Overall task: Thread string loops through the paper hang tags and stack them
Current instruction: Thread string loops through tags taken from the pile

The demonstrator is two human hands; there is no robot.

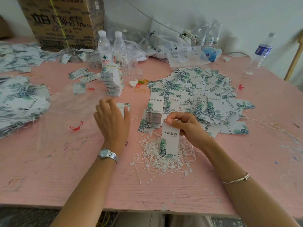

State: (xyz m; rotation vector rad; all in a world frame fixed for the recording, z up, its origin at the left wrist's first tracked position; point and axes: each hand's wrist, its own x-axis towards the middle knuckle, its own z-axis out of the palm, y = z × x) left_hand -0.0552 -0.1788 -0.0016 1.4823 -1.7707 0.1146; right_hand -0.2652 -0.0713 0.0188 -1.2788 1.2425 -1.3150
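Mid-job, I'd judge: right hand [185,126] pinches one hang tag [170,140], left hand [113,118] lies spread on another tag [124,106]; plenty of string loops [164,157] left.

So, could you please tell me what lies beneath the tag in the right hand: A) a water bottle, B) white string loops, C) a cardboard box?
B: the right hand pinches the hang tag by its top, its lower end over the pile of string loops.
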